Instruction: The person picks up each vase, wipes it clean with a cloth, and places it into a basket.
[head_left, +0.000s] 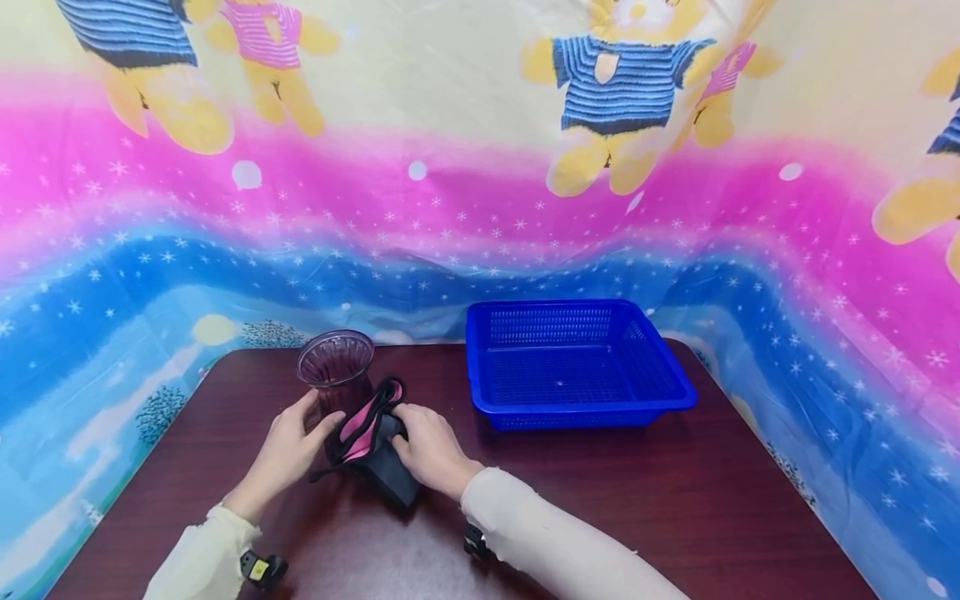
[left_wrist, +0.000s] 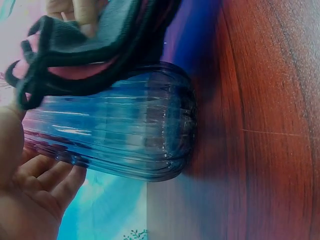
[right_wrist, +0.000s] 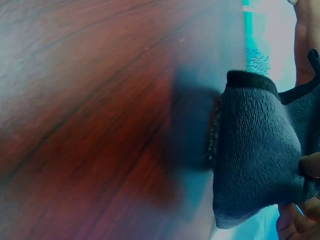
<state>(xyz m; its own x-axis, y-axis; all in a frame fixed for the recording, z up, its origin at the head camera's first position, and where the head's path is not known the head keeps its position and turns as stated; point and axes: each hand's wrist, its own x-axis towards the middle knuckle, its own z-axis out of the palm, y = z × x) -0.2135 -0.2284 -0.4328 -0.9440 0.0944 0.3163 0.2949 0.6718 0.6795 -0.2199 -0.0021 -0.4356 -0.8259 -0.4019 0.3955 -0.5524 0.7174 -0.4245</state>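
Observation:
A ribbed, purple-tinted glass vase [head_left: 337, 367] with a flared rim stands on the table. My left hand [head_left: 287, 450] holds it around the side, and in the left wrist view the fingers [left_wrist: 67, 187] curve behind the glass [left_wrist: 125, 125]. My right hand [head_left: 435, 446] pinches a folded dark grey cloth [head_left: 386, 471] with black edging and a pink inner side, thumb on its outer face. The cloth overlaps the vase's near right side in the head view. Up close in the right wrist view, the grey cloth [right_wrist: 255, 155] hangs low over the table, with the right thumb [right_wrist: 311, 165] on it.
A blue plastic basket [head_left: 480, 400] with perforated walls stands at the back right of the dark red wooden table [head_left: 720, 500]. Behind the table hangs a printed curtain [head_left: 450, 217] with bears and snowflakes. A small black device sits on each wrist.

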